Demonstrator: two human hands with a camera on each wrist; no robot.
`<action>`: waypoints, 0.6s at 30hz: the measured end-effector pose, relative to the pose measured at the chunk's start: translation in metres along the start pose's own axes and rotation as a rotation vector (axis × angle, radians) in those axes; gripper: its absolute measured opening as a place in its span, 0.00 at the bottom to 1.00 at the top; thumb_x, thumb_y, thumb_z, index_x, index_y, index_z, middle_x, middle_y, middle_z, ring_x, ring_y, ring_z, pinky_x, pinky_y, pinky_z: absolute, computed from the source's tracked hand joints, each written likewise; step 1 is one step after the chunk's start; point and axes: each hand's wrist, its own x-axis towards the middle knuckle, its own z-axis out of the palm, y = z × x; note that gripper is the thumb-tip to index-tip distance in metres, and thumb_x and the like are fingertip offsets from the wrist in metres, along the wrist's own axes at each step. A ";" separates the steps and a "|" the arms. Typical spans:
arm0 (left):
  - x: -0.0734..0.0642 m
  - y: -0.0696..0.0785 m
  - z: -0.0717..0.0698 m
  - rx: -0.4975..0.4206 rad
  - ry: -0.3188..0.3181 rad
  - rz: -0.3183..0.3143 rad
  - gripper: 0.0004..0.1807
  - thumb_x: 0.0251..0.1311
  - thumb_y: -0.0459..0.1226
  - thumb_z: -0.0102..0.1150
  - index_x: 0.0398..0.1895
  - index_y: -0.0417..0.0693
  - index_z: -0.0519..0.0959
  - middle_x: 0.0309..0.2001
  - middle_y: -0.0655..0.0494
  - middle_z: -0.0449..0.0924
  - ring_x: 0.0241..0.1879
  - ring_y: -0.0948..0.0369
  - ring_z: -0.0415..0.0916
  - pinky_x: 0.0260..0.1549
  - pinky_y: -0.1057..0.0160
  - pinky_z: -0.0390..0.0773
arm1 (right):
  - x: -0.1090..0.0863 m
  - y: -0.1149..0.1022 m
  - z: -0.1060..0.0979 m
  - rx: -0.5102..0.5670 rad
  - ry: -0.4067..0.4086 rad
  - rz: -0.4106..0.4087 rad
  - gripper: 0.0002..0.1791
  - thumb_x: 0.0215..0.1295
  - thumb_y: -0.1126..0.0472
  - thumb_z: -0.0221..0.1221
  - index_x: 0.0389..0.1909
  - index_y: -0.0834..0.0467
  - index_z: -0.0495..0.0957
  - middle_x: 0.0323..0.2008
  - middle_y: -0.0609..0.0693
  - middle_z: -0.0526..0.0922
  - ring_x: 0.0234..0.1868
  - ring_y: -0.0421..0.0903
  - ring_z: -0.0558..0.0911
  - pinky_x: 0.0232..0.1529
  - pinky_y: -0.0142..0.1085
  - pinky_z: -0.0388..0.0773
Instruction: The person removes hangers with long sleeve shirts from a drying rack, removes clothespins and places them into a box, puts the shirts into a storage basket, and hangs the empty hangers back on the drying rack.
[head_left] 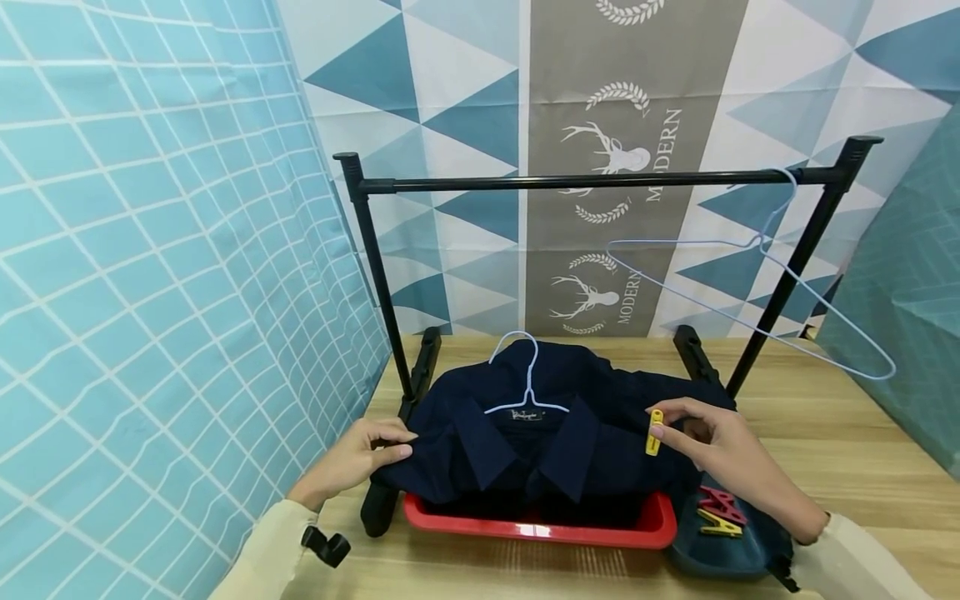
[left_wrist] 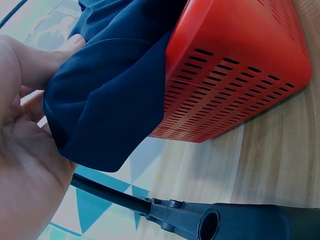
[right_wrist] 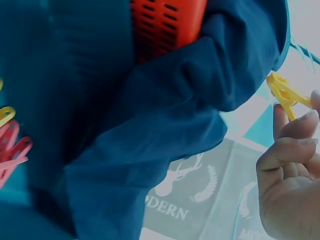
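A dark navy collared shirt lies spread over a red slotted basket, with a pale blue hanger in its neck and the hook standing up. At the shirt's left shoulder side, my left hand pinches the cloth between thumb and fingers; the left wrist view shows the fabric draping from that hand. My right hand holds a yellow clothespin over the shirt's right side. In the right wrist view the clothespin has its tip close to the fabric edge; whether it touches is unclear.
A black rack stands around the basket, with another pale blue hanger hooked at the bar's right end. Right of the basket, a dark tray holds red and yellow clothespins. A tiled-pattern sheet hangs at left.
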 end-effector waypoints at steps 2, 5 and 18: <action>0.001 0.000 0.000 0.003 0.001 0.002 0.12 0.72 0.36 0.62 0.54 0.47 0.87 0.46 0.56 0.86 0.44 0.60 0.79 0.44 0.61 0.80 | -0.004 0.005 -0.002 -0.004 -0.002 0.019 0.13 0.72 0.54 0.65 0.52 0.55 0.83 0.33 0.48 0.81 0.19 0.43 0.72 0.18 0.35 0.70; 0.001 0.001 0.000 0.004 0.002 0.009 0.12 0.71 0.36 0.62 0.53 0.46 0.88 0.45 0.56 0.86 0.43 0.60 0.79 0.43 0.61 0.80 | -0.009 0.013 -0.007 -0.029 -0.007 0.056 0.14 0.72 0.53 0.65 0.53 0.55 0.83 0.33 0.48 0.81 0.19 0.43 0.72 0.19 0.34 0.69; 0.001 0.003 0.000 0.017 0.011 -0.003 0.12 0.71 0.37 0.63 0.54 0.47 0.88 0.44 0.58 0.86 0.42 0.60 0.79 0.40 0.60 0.79 | -0.038 0.052 -0.023 -0.111 -0.088 0.247 0.24 0.72 0.49 0.64 0.58 0.63 0.81 0.32 0.49 0.80 0.21 0.42 0.72 0.21 0.35 0.69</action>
